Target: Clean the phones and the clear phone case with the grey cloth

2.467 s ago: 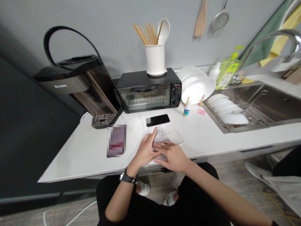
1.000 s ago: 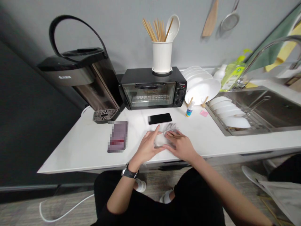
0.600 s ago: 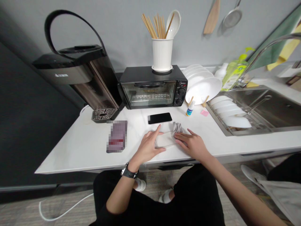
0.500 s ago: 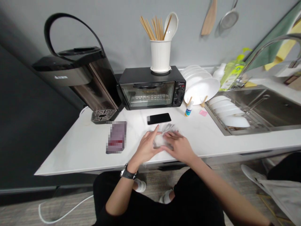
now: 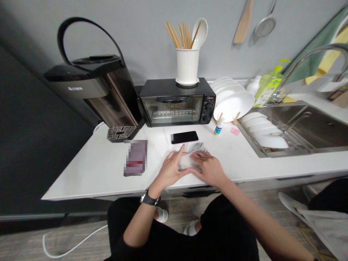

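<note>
A crumpled, see-through plastic bag [image 5: 185, 162] with something whitish about it lies on the white countertop [image 5: 95, 174] near the front edge. My left hand [image 5: 170, 168] rests along its left side, index finger stretched forward and thumb spread toward the right. From the other side my right hand [image 5: 208, 167] lies over the bag, fingers extended flat across it. The two thumbs meet or nearly meet at the bag's near side. Part of the bag is hidden under the right fingers. Just beyond lies a black-screened phone [image 5: 185, 137].
Left of my hands is a blurred-out purplish item [image 5: 136, 157]. Behind stand a water dispenser [image 5: 116, 98] and a toaster oven [image 5: 174, 108] bearing a cup of chopsticks [image 5: 187, 67]. A small bottle [image 5: 218, 127], racked plates [image 5: 233, 105] and a sink [image 5: 315, 134] are rightward.
My hands keep nearly the same pose on the plastic bag. The whole view has shifted slightly, with the things on the counter staying where they were.
</note>
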Demonstrator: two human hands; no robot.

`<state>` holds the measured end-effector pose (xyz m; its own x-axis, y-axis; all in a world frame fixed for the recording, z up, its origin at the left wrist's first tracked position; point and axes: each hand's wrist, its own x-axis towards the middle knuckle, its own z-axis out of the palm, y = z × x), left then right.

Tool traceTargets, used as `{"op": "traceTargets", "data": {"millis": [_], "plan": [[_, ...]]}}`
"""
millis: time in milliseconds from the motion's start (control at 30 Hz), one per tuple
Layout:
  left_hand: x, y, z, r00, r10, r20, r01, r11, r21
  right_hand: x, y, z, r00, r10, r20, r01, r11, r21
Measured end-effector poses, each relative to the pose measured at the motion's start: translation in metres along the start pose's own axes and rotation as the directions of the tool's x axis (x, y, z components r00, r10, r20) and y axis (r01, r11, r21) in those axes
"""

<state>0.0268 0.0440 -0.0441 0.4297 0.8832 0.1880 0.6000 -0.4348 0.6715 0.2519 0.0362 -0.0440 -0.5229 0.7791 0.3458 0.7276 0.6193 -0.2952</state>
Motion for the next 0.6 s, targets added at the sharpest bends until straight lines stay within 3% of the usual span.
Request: {"op": "traceTargets", "data": {"millis": [67,133,233,367,467,600], "plan": [[-0.002,-0.003,-0.001,1.0,-0.021,0.005,0.021,1.0,-0.002,0.007,-0.025,0.01,0.997,-0.074,0.024,0.07,0.991,0.117],[-0.004,-0.004,-0.002,0.999,-0.037,0.016,0.037,0.999,0.008,0.002,-0.031,0.01,0.994,-0.097,0.047,0.085,0.975,0.205],[-0.004,-0.002,-0.002,0.999,-0.027,0.018,0.027,0.999,0.02,-0.02,-0.002,-0.008,0.996,-0.055,0.076,0.038,0.976,0.215],[0.0,0.004,-0.001,0.999,0.002,0.032,-0.002,1.0,0.014,-0.033,0.037,-0.025,0.998,0.043,0.036,-0.044,0.998,0.042],[0.001,0.004,-0.001,1.0,0.008,0.015,-0.008,1.0,0.003,-0.013,0.016,-0.01,0.999,0.045,0.001,-0.045,0.999,0.017],[-0.002,0.0,-0.002,1.0,-0.006,0.011,0.006,1.0,0.016,0.008,-0.034,0.011,0.998,-0.05,0.04,0.041,0.977,0.211]]}}
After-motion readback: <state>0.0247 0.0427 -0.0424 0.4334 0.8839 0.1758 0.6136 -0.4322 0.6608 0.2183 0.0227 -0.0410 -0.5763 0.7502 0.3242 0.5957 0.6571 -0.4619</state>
